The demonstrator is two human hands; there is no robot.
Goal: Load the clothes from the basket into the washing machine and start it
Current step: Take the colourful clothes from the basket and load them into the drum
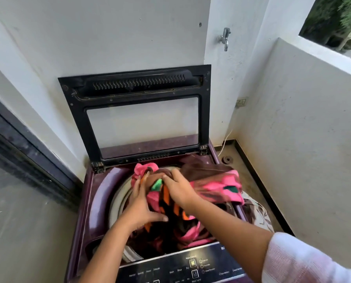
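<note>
Clothes [170,213]: one bundle of patterned fabric, dark brown with pink, orange and green patches, heaped in the mouth of the drum and rising above its rim; a blurred pink-and-brown fold [217,184] hangs over the machine's right edge. How many separate garments make up the bundle cannot be told.

Washing machine [89,201]: one top-loader, deep purple body, pale drum ring, dark control panel [180,268] along the near edge with small white lettering. Lid [138,113]: one, black-framed with a clear window, standing upright against the wall.

Hands: two. Left hand [142,209] lies spread flat on the left side of the bundle, fingers extended, gripping nothing. Right hand [178,190] is curled closed on the fabric at the top of the bundle. One pale sleeve [303,260] at the right arm.

Beside the machine, low right: one further brown-and-cream patterned item [258,215], partly hidden.

Room: white walls, one low parapet wall [305,123] right, brown floor [250,176] with one round drain [227,159]. One metal tap [225,38], one wall socket [241,102], one pale cable [226,139], one dark-framed glass door [23,160] left.
</note>
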